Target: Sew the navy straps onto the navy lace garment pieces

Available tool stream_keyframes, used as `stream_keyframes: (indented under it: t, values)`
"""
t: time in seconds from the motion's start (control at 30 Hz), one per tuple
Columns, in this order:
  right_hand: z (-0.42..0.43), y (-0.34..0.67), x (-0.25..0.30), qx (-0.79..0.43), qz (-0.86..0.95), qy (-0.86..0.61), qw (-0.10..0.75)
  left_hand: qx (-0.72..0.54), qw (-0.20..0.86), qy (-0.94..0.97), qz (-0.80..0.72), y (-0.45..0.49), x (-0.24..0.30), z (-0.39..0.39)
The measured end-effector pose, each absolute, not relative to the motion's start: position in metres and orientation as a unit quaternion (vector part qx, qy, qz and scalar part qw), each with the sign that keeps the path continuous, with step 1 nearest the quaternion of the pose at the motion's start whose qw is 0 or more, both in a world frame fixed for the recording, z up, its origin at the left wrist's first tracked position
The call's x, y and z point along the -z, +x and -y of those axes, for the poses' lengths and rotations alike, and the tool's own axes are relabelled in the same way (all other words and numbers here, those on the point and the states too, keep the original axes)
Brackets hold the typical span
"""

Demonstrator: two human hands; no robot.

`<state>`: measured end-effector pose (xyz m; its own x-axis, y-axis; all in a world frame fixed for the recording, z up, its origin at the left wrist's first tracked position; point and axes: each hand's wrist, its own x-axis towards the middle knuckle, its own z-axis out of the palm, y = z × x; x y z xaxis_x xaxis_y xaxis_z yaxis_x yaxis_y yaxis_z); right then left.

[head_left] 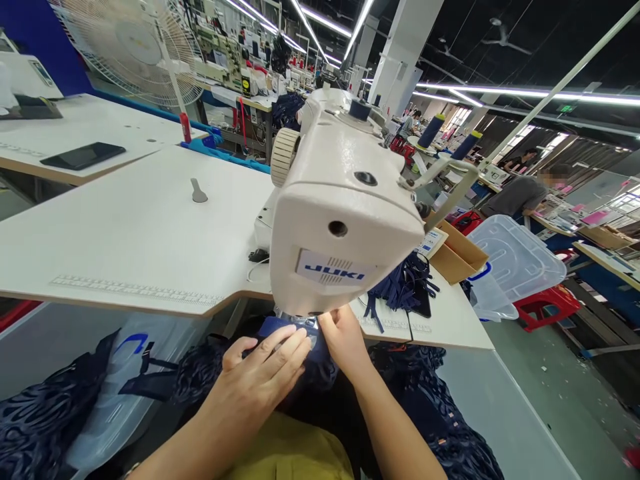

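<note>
A white Juki sewing machine [340, 200] stands on a white table [125, 233], its head towering over my hands. Dark navy lace fabric [280, 330] lies under the needle area. My left hand [260, 373] rests flat on the fabric with fingers stretched out together. My right hand [343, 340] pinches the fabric edge just below the machine head. The needle and presser foot are hidden behind the machine head. More navy fabric [425, 400] drapes over my lap.
A pile of navy strips [400, 290] lies right of the machine beside a cardboard box [457, 257] and a clear plastic tub [510, 263]. A plastic bag [115, 393] with fabric hangs at left. A fan [135, 50] stands behind. Other workers sit at far right.
</note>
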<state>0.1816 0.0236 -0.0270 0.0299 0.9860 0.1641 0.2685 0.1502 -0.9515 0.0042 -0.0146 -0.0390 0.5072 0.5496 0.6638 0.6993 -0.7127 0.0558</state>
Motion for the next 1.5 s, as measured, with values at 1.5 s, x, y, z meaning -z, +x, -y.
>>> stream_keyframes:
  t: [1.5]
  values:
    - [-0.042, 0.174, 0.023, -0.256, 0.638, -0.557, 0.466, 0.351, 0.130, -0.846, 0.379, 0.013, 0.026, 0.013]
